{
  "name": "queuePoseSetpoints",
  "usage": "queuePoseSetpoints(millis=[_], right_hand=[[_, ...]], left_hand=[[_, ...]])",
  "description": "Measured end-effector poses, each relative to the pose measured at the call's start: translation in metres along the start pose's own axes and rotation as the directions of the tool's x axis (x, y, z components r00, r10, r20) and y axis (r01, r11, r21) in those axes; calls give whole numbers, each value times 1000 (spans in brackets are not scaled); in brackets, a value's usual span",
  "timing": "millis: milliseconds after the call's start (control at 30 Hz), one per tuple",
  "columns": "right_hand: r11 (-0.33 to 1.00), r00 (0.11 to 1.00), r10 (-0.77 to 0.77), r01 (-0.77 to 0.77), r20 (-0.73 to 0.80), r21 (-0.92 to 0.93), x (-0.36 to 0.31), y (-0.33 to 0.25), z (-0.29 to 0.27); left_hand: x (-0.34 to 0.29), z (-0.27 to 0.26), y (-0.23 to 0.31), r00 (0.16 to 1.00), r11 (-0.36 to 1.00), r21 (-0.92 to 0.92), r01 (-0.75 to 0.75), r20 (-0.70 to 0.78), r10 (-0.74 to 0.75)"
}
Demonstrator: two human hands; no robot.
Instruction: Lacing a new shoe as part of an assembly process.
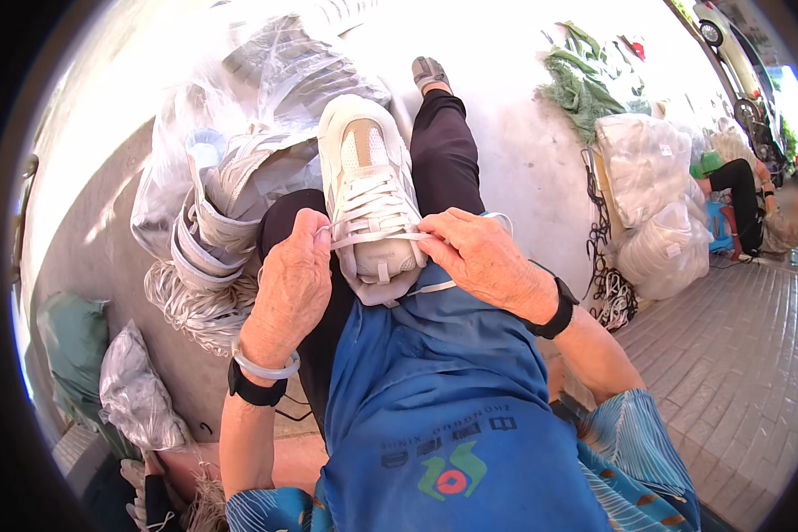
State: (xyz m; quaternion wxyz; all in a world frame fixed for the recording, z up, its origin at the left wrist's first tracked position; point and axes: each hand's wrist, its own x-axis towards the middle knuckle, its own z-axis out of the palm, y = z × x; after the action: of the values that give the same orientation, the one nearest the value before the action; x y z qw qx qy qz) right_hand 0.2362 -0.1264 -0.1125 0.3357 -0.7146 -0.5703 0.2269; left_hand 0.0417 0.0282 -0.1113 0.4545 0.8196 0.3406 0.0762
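A cream-white sneaker (334, 133) rests on my lap, toe pointing away from me and its padded collar towards me. Its pale lace (374, 238) is threaded in rows up the tongue, and the top row runs across between my two hands. On the left side of the shoe, my left hand (294, 273) is closed in a pinch on one part of the shoelace. My right hand (483, 259) pinches the shoelace on the other side, with a loose end trailing below its fingers. A blue apron (434, 372) covers my lap.
Stacked pale shoe uppers (211, 239) stand at the left above a bundle of laces (195, 306). Clear plastic bags (284, 66) lie beyond. Dark cords (598, 222) hang beside full plastic sacks (652, 168) at the right. Another person (754, 204) sits farther off, near a parked car (727, 40).
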Motion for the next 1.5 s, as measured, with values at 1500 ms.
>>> queuePoseSetpoints(millis=[1500], right_hand=[[945,969,-43,119,243,-306,-31,13,-29]], left_hand=[[-10,-5,-15,989,998,-34,60,139,-54]])
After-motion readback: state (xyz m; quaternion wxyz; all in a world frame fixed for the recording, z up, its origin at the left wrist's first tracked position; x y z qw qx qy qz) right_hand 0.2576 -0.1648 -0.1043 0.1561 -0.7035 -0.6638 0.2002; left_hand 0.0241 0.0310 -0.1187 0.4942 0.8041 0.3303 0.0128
